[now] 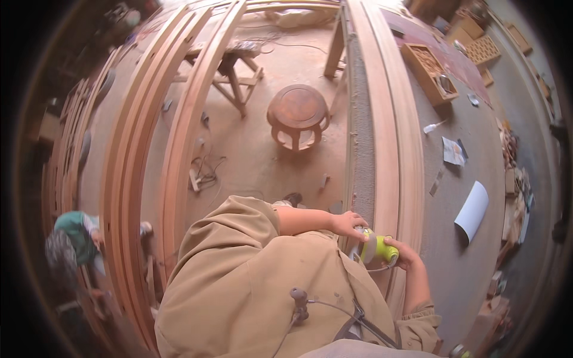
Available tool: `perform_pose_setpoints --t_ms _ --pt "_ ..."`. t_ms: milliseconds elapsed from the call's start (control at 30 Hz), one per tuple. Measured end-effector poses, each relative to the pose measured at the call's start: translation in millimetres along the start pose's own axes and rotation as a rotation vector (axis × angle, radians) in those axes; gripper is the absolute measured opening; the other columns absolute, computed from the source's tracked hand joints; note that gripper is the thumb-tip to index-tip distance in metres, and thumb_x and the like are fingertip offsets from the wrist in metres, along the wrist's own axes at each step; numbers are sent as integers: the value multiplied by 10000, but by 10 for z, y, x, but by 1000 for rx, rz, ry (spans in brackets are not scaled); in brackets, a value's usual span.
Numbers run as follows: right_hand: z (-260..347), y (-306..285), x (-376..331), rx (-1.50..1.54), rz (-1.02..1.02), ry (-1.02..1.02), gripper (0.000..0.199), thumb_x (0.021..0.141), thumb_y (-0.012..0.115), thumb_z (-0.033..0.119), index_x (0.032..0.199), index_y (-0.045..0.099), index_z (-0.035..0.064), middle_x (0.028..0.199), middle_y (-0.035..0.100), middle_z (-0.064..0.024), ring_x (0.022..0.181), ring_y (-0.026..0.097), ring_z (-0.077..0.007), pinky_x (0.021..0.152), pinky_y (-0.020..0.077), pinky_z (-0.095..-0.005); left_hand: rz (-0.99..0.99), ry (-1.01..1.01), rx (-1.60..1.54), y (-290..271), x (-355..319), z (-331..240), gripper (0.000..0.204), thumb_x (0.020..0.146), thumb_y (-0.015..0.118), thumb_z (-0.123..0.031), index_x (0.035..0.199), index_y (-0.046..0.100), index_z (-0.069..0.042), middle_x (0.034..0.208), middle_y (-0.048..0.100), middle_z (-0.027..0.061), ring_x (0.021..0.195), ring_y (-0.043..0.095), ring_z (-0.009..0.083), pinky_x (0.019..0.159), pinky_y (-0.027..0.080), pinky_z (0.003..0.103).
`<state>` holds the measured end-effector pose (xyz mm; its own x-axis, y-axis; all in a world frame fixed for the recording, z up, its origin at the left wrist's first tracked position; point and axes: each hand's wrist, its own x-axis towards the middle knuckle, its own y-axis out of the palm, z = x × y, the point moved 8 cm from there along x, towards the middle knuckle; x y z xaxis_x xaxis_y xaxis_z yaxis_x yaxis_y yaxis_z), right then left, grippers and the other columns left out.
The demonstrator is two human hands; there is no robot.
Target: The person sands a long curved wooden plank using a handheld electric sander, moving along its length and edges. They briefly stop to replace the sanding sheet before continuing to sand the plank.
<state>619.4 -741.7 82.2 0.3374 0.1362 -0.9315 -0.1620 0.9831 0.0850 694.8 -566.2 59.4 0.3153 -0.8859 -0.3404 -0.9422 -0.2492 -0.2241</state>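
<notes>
Both hands are on a lime-green handheld power tool [387,250] with a grey band; its exact kind is hard to make out. My left hand [349,224] reaches across my body and grips the tool's near-left end. My right hand [407,254] curls round its right end, where a cord shows. Beneath the tool run long, pale reddish wooden beams [382,113], lying side by side along the bench. The tool's underside is hidden, so whether it touches the wood cannot be told.
A round wooden stool [298,110] stands ahead on the floor. More long beams [197,101] run along the left, where another person [77,238] bends low. On the right worktop lie a wooden box [428,68], a curved white sheet [471,212] and papers [453,151]. Cables [209,173] trail across the floor.
</notes>
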Motion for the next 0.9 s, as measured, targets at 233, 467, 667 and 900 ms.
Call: perform_pose_setpoints --t_ms 233,467,667,900 --pt "95 469 -358 67 -11 -269 419 787 566 130 1182 479 23 988 598 -118 795 621 -219 570 577 -353 -374 -43 -256 373 -639 -195 1015 759 625 -612 1461 158 -47 1499 39 281 1403 79 392 1134 158 429" --pt "371 1169 -336 125 146 -407 502 739 578 150 1205 399 99 1033 562 -101 810 610 -225 556 548 -322 -918 68 82 156 -1728 -694 819 774 679 -395 1394 300 -17 1480 113 279 1346 208 459 1072 307 465" --pt "485 2225 -71 153 240 -551 503 772 611 231 1216 391 142 1030 558 -82 821 607 -212 580 525 -332 -1205 66 385 205 -2935 -784 776 754 710 -383 1341 365 -11 1453 209 256 1321 245 470 1026 370 480" --pt "431 3718 -371 -333 281 -706 641 720 650 155 1285 346 143 1045 517 -97 781 577 -218 553 508 -327 -1619 -47 -167 1162 -4635 234 658 843 614 -410 1342 383 -49 1367 416 191 1233 438 355 1033 359 425"
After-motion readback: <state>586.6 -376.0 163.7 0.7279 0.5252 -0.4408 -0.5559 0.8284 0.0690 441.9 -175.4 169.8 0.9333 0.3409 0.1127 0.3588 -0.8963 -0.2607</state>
